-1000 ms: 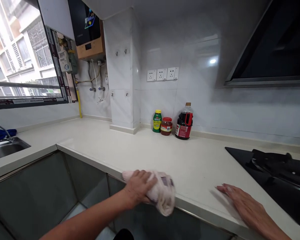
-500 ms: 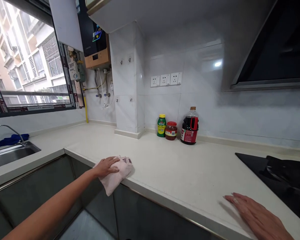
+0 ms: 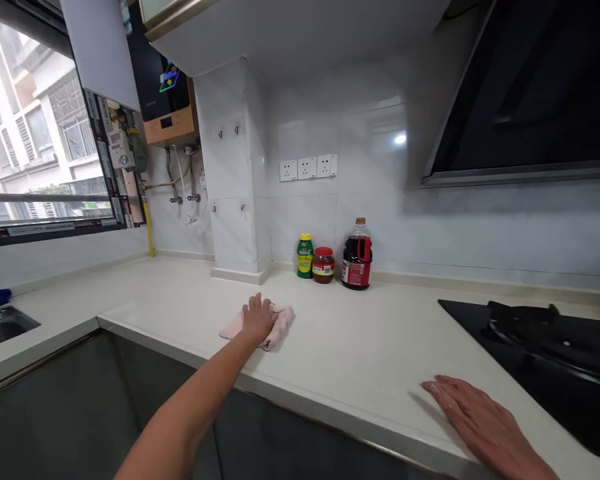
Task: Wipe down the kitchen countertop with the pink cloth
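Note:
My left hand point(image 3: 259, 319) lies on top of a pink cloth point(image 3: 281, 325), pressing it to the cream countertop point(image 3: 350, 340). The fingers curl a little into the cloth, which is bunched on its right side and flatter on its left. To the right, my right hand point(image 3: 473, 410) is empty, fingers stretched out, beside the counter's front edge and casting a shadow on the surface. Whether its palm touches the counter I cannot tell.
By the back wall stand a green bottle with a yellow cap point(image 3: 305, 256), a red-lidded jar point(image 3: 323, 265) and a large dark sauce bottle point(image 3: 357, 257). A black gas stove point(image 3: 525, 347) is at right, a sink point(image 3: 10, 327) at far left. The range hood point(image 3: 530, 113) hangs above.
My left hand has pushed the cloth away from the front edge, farther onto the counter and to the right. The view has turned slightly right. My right hand stays near the edge.

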The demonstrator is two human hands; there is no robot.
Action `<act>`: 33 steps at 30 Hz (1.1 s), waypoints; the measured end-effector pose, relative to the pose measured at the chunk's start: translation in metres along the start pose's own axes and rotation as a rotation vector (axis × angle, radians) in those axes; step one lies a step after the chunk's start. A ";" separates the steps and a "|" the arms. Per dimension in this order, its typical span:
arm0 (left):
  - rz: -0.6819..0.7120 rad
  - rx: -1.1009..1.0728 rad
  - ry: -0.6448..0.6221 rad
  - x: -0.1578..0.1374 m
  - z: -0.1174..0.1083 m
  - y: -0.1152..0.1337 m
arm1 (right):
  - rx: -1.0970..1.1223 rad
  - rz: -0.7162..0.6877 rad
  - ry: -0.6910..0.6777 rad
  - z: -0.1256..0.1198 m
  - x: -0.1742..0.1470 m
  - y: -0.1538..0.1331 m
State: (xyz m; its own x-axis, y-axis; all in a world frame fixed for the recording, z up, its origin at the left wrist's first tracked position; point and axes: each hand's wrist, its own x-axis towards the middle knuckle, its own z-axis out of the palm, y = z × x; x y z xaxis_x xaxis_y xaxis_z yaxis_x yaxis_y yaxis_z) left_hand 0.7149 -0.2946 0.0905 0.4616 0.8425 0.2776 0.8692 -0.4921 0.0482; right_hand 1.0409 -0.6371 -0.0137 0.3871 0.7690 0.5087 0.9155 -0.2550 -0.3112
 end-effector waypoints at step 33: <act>0.742 -0.410 0.083 -0.119 -0.005 0.020 | 0.041 -0.373 -0.465 -0.035 0.030 -0.148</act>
State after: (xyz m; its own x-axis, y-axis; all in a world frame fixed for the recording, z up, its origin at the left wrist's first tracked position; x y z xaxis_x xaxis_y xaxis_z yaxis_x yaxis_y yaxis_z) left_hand 0.6770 -0.4058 0.0630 0.8581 0.2591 0.4434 0.2057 -0.9645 0.1655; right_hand 0.9207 -0.5970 0.0752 -0.0573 0.9806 0.1875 0.9718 0.0978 -0.2148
